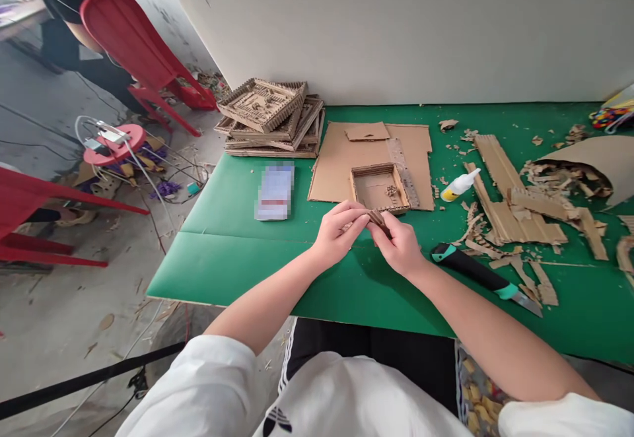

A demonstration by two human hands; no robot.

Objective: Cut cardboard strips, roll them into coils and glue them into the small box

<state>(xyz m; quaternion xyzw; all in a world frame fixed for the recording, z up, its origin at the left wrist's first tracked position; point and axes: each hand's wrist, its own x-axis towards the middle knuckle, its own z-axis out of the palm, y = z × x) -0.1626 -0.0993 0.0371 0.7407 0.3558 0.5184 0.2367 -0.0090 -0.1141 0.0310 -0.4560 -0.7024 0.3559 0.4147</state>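
I am looking down at my two hands over the green table [238, 252]. My left hand [337, 232] and my right hand [401, 247] are meeting in the middle, and both are pinching one small cardboard strip [377, 219] between them. The fingers of each hand are curled in tight around it, not spread out at all, and the strip is sitting up off the table, just in front of the little cardboard tray [379, 187]. That tray is lying on a flat cardboard sheet [341, 160] and it is looking only partly made: I am seeing plain walls and a few tiny bits inside it. Over at the back left a stack of finished trays [270, 117] is sitting, all with bumpy trim around the edges, so I am guessing a good few are done and this one is just getting going. A glue bottle [459, 185] is lying near the tray on its right side, and a cutter knife [483, 277] is resting close to my right arm. More cut strips and scraps [520, 219] are lying further right, so I am thinking lots of pieces are waiting to go on. I am not able to tell if the strip in my hands has glue on it
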